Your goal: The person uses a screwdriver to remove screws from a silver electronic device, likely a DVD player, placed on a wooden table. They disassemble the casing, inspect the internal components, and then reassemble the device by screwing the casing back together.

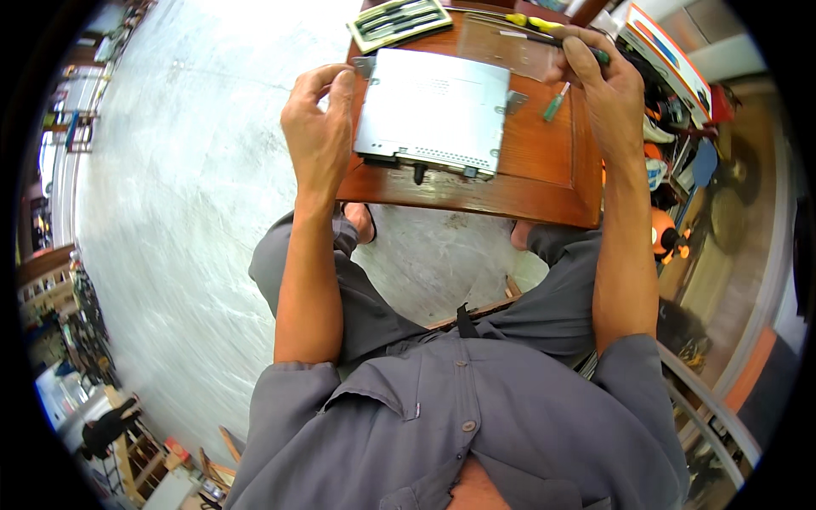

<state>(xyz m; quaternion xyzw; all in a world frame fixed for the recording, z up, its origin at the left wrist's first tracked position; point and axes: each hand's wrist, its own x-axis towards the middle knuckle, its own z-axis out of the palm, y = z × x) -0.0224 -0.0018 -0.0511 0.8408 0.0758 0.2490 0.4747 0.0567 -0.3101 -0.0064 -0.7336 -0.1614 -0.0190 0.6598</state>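
A silver metal box-shaped device (433, 106), like a car stereo unit, lies on the wooden table (476, 191), with small brackets jutting from both sides. Beside its left bracket (364, 66) is my left hand (319, 119), thumb and forefinger curled together at the bracket's edge; whether anything small is between them I cannot make out. My right hand (608, 89) is closed round a screwdriver (600, 56) with a dark green handle, above the table's far right part. Its shaft points left. A short green-handled screwdriver (556, 102) lies on the table below that hand.
At the far left table edge sits an open case of slim tools (399, 21). A clear plastic tray or sheet (501, 47) lies behind the device, near a yellow-handled tool (529, 21). Boxes and clutter (667, 64) crowd the right side. Pale floor (187, 212) stretches left.
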